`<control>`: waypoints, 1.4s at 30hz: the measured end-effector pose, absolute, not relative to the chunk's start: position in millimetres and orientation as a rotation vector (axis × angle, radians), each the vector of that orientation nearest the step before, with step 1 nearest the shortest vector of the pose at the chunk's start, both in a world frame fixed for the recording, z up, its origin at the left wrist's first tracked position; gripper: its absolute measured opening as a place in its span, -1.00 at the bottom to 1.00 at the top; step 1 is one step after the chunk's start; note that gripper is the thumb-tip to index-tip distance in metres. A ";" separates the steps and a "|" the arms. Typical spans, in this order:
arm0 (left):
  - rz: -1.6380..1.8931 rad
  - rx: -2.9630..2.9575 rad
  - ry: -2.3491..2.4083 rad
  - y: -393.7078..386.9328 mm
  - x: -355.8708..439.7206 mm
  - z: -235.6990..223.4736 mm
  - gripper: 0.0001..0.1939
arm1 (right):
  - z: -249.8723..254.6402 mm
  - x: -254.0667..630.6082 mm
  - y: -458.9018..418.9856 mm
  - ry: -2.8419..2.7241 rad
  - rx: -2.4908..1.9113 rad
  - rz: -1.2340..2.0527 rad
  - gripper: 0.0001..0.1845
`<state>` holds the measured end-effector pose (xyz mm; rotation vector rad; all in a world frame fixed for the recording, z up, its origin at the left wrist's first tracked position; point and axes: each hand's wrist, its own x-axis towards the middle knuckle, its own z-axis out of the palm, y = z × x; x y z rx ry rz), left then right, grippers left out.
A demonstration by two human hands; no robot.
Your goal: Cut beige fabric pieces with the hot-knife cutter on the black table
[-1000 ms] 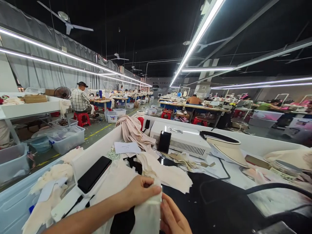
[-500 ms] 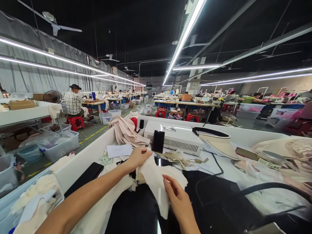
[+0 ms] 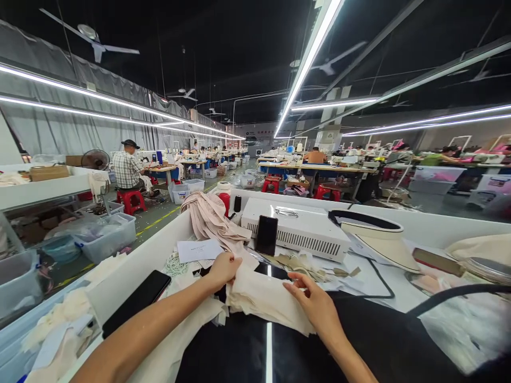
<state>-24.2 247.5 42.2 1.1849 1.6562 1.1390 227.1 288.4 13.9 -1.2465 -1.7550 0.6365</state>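
My left hand point(image 3: 224, 270) is closed in a pinch on the upper left corner of a cream fabric piece point(image 3: 265, 298). The fabric lies spread over the glossy black worktop point(image 3: 227, 351), with several layers showing at its ragged front edge. My right hand point(image 3: 315, 303) is over the fabric's right end, its thumb and fingers slightly apart and its lower fingers partly hidden. More cream cloth point(image 3: 175, 330) is under my left forearm. Pinkish pleated fabric point(image 3: 211, 218) is heaped beyond my left hand.
A phone point(image 3: 266, 235) leans on a white vented box point(image 3: 299, 226). Another phone point(image 3: 138, 303) is at left beside a paper note point(image 3: 198, 250). A cream visor point(image 3: 371, 239) and a black cable point(image 3: 459, 292) are at right. A person point(image 3: 126, 167) sits in the background.
The fabric piece has gone from hanging at a slant between my hands to lying flat across the worktop. My right hand has moved right and upward; the view has shifted slightly.
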 end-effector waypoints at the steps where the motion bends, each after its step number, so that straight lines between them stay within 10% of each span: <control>1: 1.116 1.174 1.669 246.5 -24.6 39.3 -0.67 | 10.3 226.2 293.5 -1.781 -1.238 0.618 -0.58; 21: 0.641 1.729 1.983 172.1 -95.3 56.8 -0.88 | -25.5 200.2 248.2 -2.087 -1.031 0.262 -0.60; 29: 0.269 1.852 2.135 125.6 -122.7 33.6 -0.79 | -16.8 176.0 169.5 -2.258 -0.646 0.534 -0.77; 42: 0.664 2.033 1.956 97.6 -126.6 44.5 -0.81 | 1.2 164.9 123.2 -2.116 -0.950 1.053 -0.61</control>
